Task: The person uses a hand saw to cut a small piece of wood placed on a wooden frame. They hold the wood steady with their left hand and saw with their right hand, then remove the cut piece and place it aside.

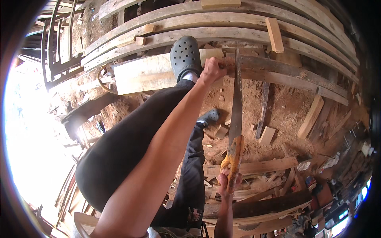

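Nearest the camera, the right hand (227, 183) is wrapped in a closed grip around the orange-yellow wooden handle (233, 155) of a long steel hand saw (237, 104). The saw's long axis runs almost straight away from the person, from this hand up to the work. Its far end meets the pale sawn timber plank (147, 73) lying crosswise, so blade and plank stand roughly at right angles. The left hand (212, 70), at the end of an outstretched arm, is closed over the plank's right end, just beside the blade; whether the fingers curl under the edge cannot be told at this distance. A grey perforated clog (185, 55) presses on the plank just left of that hand. Beyond lie curved weathered timber beams (254, 33).
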The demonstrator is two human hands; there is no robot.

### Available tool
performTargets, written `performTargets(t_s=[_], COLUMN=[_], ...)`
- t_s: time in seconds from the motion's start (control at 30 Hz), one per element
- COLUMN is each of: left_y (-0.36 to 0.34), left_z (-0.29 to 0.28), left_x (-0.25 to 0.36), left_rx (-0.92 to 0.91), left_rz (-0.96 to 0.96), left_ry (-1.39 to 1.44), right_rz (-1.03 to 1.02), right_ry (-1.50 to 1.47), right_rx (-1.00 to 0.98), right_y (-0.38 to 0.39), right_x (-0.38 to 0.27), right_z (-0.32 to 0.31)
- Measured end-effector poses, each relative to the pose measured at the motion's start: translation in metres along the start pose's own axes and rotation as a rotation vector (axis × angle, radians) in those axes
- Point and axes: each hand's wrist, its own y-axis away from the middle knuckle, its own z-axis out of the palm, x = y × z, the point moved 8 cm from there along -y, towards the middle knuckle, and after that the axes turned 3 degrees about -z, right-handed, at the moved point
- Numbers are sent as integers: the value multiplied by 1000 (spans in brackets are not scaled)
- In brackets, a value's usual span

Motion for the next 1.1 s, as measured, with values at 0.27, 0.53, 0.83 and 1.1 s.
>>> performTargets(t_s=[0.27,0.53,0.83,1.1], left_y=[-7,3,2,-2], left_z=[10,23,31,41], left_x=[-12,-20,-23,-26], left_rx=[14,133,-80,-153], left_rz=[-4,-26,-143,-43], left_ry=[96,-310,-416,-623], right_rz=[-37,11,101,78], right_ry=[-119,-172,-275,-310], right_rx=[-53,-14,-7,-133], right_y=[-9,-25,-31,-35], right_x=[6,7,9,15], right_z=[-3,1,-7,1])
